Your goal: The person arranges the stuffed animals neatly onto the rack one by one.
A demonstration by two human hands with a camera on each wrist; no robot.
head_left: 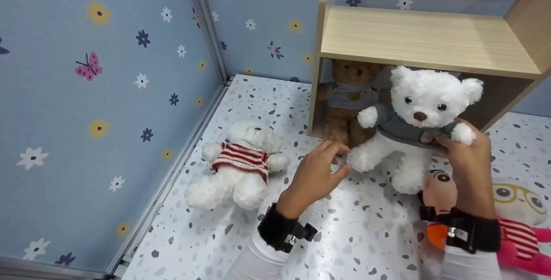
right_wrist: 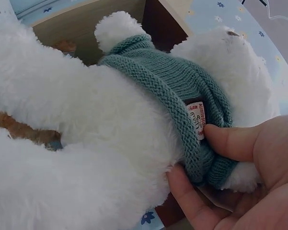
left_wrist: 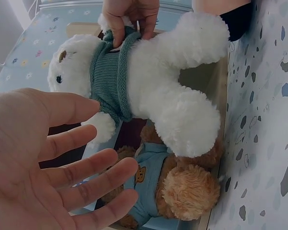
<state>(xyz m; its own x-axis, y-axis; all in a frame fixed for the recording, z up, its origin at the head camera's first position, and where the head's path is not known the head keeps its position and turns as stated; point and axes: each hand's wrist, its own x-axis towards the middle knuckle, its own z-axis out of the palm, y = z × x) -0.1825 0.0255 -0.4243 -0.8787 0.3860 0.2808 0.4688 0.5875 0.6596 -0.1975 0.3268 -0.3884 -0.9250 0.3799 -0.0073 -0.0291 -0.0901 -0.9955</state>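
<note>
A white teddy bear in a grey-green knitted sweater (head_left: 409, 121) (left_wrist: 148, 81) (right_wrist: 110, 124) is held up in front of the wooden shelf's lower opening. My right hand (head_left: 462, 151) (right_wrist: 230, 163) grips it by the sweater's side, thumb on the label. My left hand (head_left: 318, 170) (left_wrist: 52, 158) hovers open with fingers spread near the bear's foot, touching nothing. A brown teddy bear in a blue shirt (head_left: 351, 99) (left_wrist: 177, 187) sits inside the lower compartment behind it.
The wooden shelf unit (head_left: 426, 39) stands against the flowered back wall. A white bear in a red-striped sweater (head_left: 241, 166) lies on the speckled floor at left. Below my right wrist lie a doll with a round face (head_left: 439, 189) and a pink plush with glasses (head_left: 523, 215).
</note>
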